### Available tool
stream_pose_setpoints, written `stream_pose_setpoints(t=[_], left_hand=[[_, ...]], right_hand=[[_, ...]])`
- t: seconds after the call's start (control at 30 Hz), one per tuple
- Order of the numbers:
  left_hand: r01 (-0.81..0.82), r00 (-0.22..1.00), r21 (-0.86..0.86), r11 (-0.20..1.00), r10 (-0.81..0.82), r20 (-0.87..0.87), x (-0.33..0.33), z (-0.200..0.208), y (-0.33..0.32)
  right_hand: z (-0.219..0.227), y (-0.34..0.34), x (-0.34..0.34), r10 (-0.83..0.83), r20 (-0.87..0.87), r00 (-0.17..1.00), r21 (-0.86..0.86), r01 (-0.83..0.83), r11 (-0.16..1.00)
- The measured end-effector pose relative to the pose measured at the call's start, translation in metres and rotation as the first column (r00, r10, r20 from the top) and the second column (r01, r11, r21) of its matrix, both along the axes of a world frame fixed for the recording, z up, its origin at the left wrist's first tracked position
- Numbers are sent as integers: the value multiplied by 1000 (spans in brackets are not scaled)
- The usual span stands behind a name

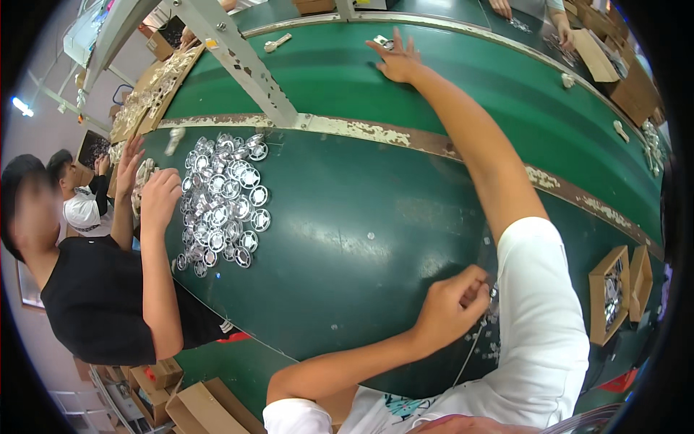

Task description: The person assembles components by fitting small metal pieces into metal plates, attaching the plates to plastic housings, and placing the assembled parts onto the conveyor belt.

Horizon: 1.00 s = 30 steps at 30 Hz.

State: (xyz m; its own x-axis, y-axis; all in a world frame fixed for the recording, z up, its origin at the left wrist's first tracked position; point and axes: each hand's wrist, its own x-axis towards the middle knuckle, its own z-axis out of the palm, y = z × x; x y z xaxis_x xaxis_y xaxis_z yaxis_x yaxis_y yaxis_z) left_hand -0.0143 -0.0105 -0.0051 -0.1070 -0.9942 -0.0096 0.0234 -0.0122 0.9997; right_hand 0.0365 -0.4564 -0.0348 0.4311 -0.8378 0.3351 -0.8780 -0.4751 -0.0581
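My right hand (pixel 399 65) is stretched far out over the green conveyor belt (pixel 325 79), its fingers spread. Right by those fingers lies a small whitish part with a dark middle (pixel 383 43); I cannot tell whether they touch it. Nearer to me, my left hand (pixel 452 307) is closed low over the dark green table (pixel 347 239), thumb and fingers pressed together. Whatever it may hold is hidden. Beside it, small clear and silvery pieces (pixel 494 304) lie partly behind my right sleeve. A heap of shiny round, wheel-like parts (pixel 220 202) covers the table's left side.
A chipped metal rail (pixel 361 131) and a slanting post (pixel 238 61) stand between table and belt. Whitish pieces (pixel 277 43) are scattered along the belt. At right is an open cardboard box (pixel 598 307) of small parts. A co-worker in black (pixel 108 296) raises both hands beside the heap.
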Motion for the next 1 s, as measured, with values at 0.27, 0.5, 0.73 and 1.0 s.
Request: stream_pose_setpoints(t=[0.27,0.5,0.73,1.0], left_hand=[[0,975,194,981,43,-216,8,-16,-11],[141,925,361,922,8,-381,9,-2,-16],[211,918,407,889,-37,-396,0,3,-3],[352,883,392,850,-162,-442,-4,8,2]], right_hand=[[0,56,-76,279,413,867,-224,-201,954],[108,291,-225,109,842,528,144,-415,898],[59,390,-263,-112,904,412,397,-711,580],[43,390,-255,-98,871,482,456,-718,526]])
